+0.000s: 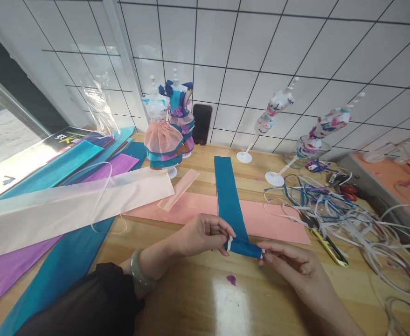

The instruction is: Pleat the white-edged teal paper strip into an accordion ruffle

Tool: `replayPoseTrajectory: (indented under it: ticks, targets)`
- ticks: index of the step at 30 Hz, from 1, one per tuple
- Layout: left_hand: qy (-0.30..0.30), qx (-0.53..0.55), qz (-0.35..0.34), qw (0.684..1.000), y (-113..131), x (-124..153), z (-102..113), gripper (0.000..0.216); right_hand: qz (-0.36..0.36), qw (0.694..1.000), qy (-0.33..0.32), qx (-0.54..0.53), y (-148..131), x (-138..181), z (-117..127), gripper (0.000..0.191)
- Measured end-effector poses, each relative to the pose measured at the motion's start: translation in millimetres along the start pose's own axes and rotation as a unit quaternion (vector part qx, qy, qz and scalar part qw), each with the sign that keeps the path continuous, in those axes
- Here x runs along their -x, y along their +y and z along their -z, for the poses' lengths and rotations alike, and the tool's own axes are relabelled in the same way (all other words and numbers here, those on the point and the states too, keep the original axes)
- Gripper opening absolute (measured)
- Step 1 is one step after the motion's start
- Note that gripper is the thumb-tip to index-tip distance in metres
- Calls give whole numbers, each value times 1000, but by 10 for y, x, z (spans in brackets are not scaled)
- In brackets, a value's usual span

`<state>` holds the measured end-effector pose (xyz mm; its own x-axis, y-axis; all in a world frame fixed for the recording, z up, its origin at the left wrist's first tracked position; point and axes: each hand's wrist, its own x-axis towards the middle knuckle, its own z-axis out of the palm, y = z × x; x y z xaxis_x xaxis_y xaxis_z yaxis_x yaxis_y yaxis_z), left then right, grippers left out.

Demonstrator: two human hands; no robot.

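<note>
A person's two bare hands hold a small blue fabric piece [245,248] stretched between them, just above the wooden worktop [191,284] at the near end of a long teal-blue strip [231,196]; whether the two are joined is unclear. The left hand [203,234] pinches one end and the right hand [292,265] pinches the other — the hands are apart, each closed on its own end, and white edging shows at both. The left wrist wears a pale green bangle [139,270] below a sheer black sleeve [93,298]. The teal-blue strip lies across a wider pink strip [274,217]. On the left, a long cream strip [68,210] overlaps purple and teal cloth, with a short peach strip [179,189] near its end. A purple scrap [231,280] lies in front of the hands. To the right, a yellow-and-black utility knife [330,248] sits beside a tangle of thin ribbons [316,207]. At the back stand four miniature dress forms — two dressed on the left, two paint-splashed on the right — with a dark smartphone [202,123] leaning upright against the white tiled wall [211,37].
</note>
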<state>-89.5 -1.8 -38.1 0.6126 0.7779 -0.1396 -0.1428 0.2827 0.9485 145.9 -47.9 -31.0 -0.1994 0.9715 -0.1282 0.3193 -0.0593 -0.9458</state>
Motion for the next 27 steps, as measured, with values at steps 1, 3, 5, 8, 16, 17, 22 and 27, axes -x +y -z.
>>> replayPoseTrajectory:
  ticks: [1,3,5,8,16,17,22,27]
  targets:
    - [-1,7,6,1000,18,7,-1,22,3,1000,-6,7,-6,0,12,21]
    - [-3,20,13,1000,50,19,-6,25,5,1000,-11,19,-23,0,11,21]
    - [2,9,11,1000,62,24,-15,27,2,1000,1,26,-36,1,-19,20]
    - [12,-25,0,1000,32,11,-27,26,3,998,44,34,-39,2,-86,17]
    - [32,-34,-21,999,-82,-39,-44,21,37,993,87,64,1,-18,-157,13]
    - [39,-35,-24,998,-82,-41,-55,20,49,992,94,71,9,-19,-161,12]
    - [89,-109,-73,987,-36,-21,-128,10,144,967,142,154,37,-9,-189,10]
    - [114,-240,-141,954,-9,12,-141,25,244,918,168,264,-17,0,-213,18]
